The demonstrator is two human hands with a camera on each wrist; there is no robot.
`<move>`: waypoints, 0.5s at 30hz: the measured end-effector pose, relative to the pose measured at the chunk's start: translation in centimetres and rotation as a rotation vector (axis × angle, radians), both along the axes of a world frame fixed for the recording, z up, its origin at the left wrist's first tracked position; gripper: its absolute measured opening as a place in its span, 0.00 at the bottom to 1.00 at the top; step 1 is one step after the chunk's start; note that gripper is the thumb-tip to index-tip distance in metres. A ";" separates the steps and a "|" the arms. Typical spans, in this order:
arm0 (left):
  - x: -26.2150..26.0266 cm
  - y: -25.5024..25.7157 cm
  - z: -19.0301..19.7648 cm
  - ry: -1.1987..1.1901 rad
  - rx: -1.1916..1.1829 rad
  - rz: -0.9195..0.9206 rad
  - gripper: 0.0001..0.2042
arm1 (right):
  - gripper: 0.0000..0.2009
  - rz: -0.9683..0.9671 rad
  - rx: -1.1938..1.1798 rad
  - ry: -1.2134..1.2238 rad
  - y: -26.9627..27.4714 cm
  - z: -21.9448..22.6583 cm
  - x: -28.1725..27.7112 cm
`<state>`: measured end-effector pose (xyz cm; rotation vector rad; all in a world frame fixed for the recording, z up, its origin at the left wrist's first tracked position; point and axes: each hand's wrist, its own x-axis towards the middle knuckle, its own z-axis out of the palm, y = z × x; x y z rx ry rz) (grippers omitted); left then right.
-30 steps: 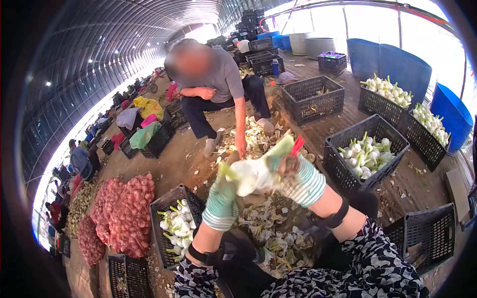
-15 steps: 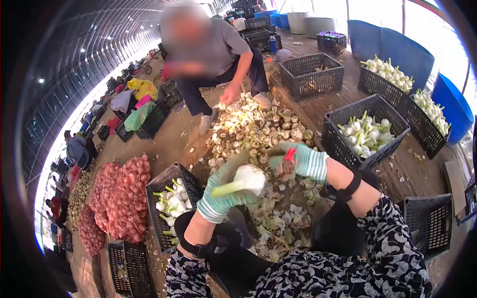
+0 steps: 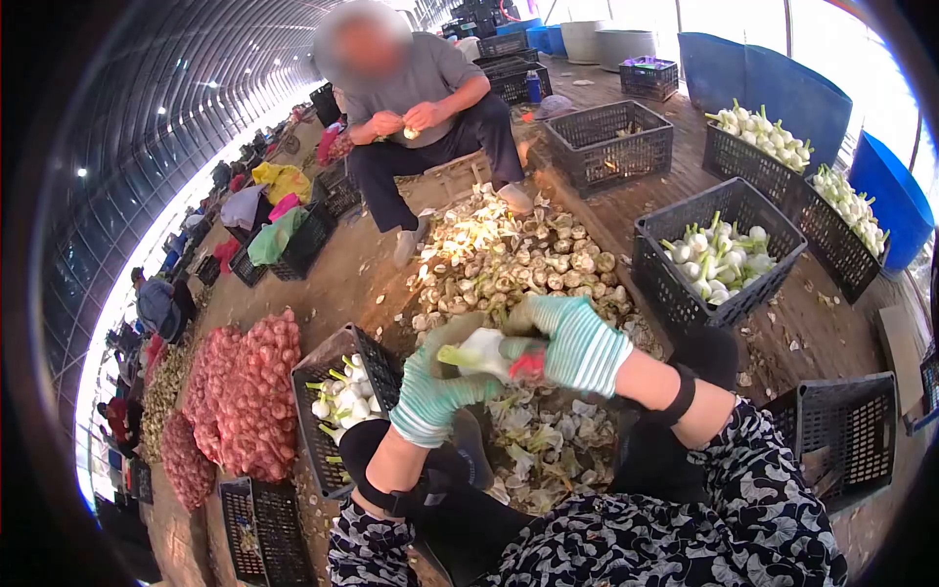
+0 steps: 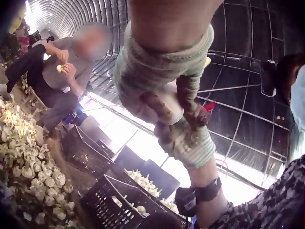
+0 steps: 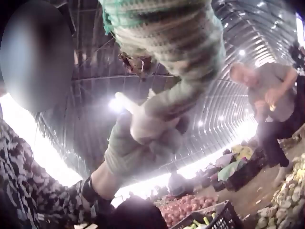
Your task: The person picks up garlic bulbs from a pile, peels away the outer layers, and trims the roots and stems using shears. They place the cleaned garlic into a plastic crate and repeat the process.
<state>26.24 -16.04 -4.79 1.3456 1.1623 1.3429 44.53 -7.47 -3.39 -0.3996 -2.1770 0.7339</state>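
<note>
The white bulb [image 3: 486, 352] sits between both gloved hands, above the heap of trimmings. The left hand [image 3: 430, 386] cups it from below, fingers curled round it; the right hand [image 3: 572, 342] closes over its top, also gripping a red-handled tool [image 3: 529, 365].

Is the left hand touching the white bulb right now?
Touching. The head view shows the gloved left hand curled under the white bulb; the left wrist view shows its fingers wrapped round it.
</note>
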 end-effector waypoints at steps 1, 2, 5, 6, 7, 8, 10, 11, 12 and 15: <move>0.0 0.0 -0.2 0.091 0.030 0.017 0.36 | 0.08 -0.063 0.115 -0.041 -0.1 -0.2 0.0; -0.1 0.0 -0.5 0.089 0.010 -0.009 0.37 | 0.09 -0.118 0.128 -0.090 -0.6 -0.2 0.2; 0.1 -0.2 -0.3 -0.267 -0.099 -0.121 0.38 | 0.09 -0.018 -0.257 -0.011 1.1 -2.3 -0.1; 0.3 -0.1 -0.3 -0.274 -0.069 -0.071 0.38 | 0.09 -0.131 -0.151 -0.040 1.5 -2.7 -0.2; 0.6 0.1 -0.2 -0.271 -0.063 -0.072 0.38 | 0.09 -0.131 -0.145 -0.036 1.4 -3.1 -0.3; 1.0 0.3 -0.2 -0.340 -0.033 -0.077 0.34 | 0.08 -0.046 -0.332 0.123 1.0 -3.6 -0.5; 1.9 0.6 -0.3 -0.479 0.016 -0.086 0.27 | 0.06 0.014 -0.399 0.286 -0.9 -3.0 -0.5; 2.2 0.8 -0.3 -0.478 0.013 -0.084 0.27 | 0.04 -0.012 -0.277 0.289 -2.3 -2.4 -0.5; 2.6 0.9 -0.4 -0.590 -0.032 0.114 0.21 | 0.03 0.123 -0.531 0.461 -3.6 -3.2 -1.7; 2.4 1.4 -0.5 -0.742 -0.043 0.315 0.12 | 0.01 0.120 -0.332 0.268 -5.4 -2.7 -1.4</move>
